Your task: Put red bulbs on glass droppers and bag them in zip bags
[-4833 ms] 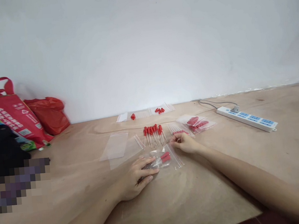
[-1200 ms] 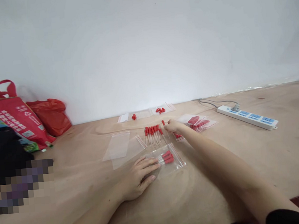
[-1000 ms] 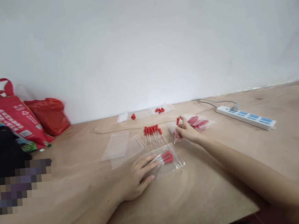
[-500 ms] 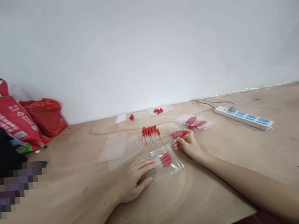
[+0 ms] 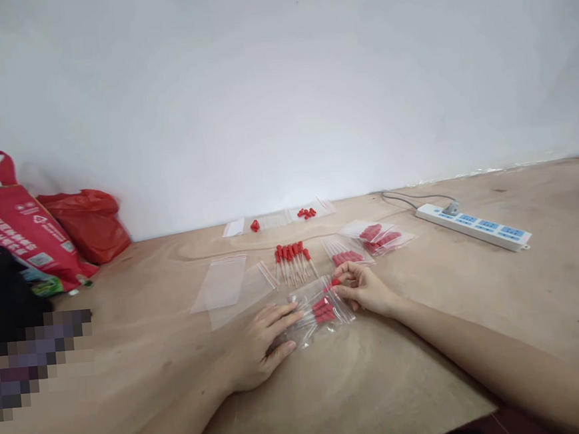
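Note:
My left hand (image 5: 269, 342) lies with fingers stretched out, pressing the near left part of a clear zip bag (image 5: 304, 339) onto the table. Inside that bag are several glass droppers with red rubber bulbs (image 5: 323, 309). At the bag's right-hand mouth, my right hand (image 5: 363, 290) pinches another dropper (image 5: 332, 285) by its red bulb. The dropper's stem points left and appears to be within the bag. Just beyond, several loose droppers (image 5: 293, 262) lie side by side with their bulbs away from me.
Filled bags of droppers (image 5: 347, 252) overlap beyond my right hand. Flat zip bags (image 5: 224, 282) lie to the left. Loose red bulbs (image 5: 306, 213) and thin glass tubes (image 5: 273, 222) are near the wall. A power strip (image 5: 473, 226) stands right, red bags (image 5: 84, 226) left.
My right hand has moved left and toward me, bringing the dropper from outside the bag to its mouth, stem inward. My left hand stays on the bag.

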Available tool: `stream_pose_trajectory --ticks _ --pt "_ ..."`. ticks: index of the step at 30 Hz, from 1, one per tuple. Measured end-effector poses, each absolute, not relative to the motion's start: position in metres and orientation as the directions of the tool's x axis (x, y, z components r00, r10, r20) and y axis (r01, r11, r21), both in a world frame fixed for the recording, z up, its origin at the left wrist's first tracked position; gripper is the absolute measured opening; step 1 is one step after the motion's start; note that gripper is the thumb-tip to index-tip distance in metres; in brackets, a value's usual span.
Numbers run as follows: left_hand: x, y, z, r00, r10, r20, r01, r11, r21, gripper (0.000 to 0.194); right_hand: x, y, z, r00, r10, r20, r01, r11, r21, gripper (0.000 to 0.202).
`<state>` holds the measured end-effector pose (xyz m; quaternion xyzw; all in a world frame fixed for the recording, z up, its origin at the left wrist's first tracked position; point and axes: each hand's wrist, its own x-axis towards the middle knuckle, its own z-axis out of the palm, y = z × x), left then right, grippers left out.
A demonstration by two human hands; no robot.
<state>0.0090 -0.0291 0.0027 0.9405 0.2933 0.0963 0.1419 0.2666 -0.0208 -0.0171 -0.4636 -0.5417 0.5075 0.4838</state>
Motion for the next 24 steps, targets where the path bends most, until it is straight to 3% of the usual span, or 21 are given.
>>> stream_pose_trajectory --ticks 5,10,16,18,21,24 --pt "0.009 -0.028 0.0 0.811 0.575 0.112 0.516 -0.791 0.328 0.045 0.264 -0.018 -0.023 -0.198 0.98 0.012 0.08 0.029 -0.996 0.038" --pt "0.008 -0.027 -0.002 0.814 0.57 0.117 0.509 -0.794 0.332 0.045 0.258 -0.012 -0.028 -0.15 0.982 0.115 0.178 0.141 -0.974 0.029" --pt "0.009 -0.028 0.001 0.814 0.57 0.116 0.506 -0.793 0.34 0.045 0.255 -0.013 -0.019 -0.376 0.909 0.178 0.227 0.277 -0.934 0.029" --pt "0.01 -0.029 0.003 0.815 0.569 0.111 0.507 -0.792 0.339 0.043 0.258 -0.012 -0.018 -0.405 0.902 0.149 0.215 0.252 -0.943 0.027" --pt "0.011 -0.03 0.005 0.819 0.561 0.121 0.499 -0.8 0.332 0.041 0.266 -0.004 -0.017 -0.264 0.962 0.064 0.261 0.135 -0.956 0.018" --pt "0.012 -0.03 0.006 0.831 0.539 0.135 0.476 -0.816 0.326 0.038 0.271 0.011 -0.011 -0.042 0.984 0.171 0.435 0.172 -0.884 0.004"
